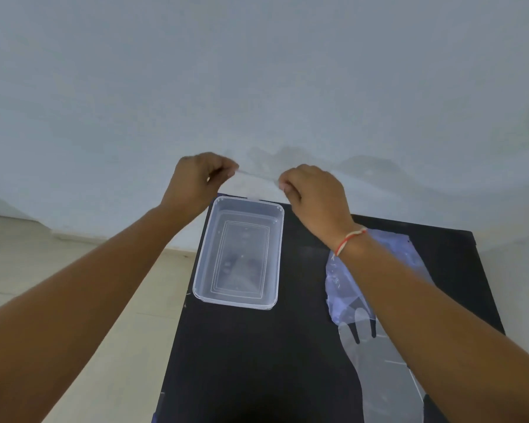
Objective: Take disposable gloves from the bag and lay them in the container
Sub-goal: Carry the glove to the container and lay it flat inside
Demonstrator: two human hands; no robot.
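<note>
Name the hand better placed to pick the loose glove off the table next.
Right. The right hand is on the side of the black table where the clear plastic glove lies, beneath its forearm; the left hand is beyond the clear rectangular container.

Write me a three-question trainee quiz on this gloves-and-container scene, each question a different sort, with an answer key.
1. True or false: a glove already lies inside the clear container.
2. Multiple choice: the bag lies on the black table (A) left of the container, (B) right of the container, under the right forearm, (C) inside the container.
3. Fill in: the left hand and right hand are raised beyond the container's far end, pinching a thin clear ____ stretched between them.

Key: 1 false; the container looks empty. 2 B. 3 glove, faint against the wall. Another glove lies flat on the table near the bag.
</note>
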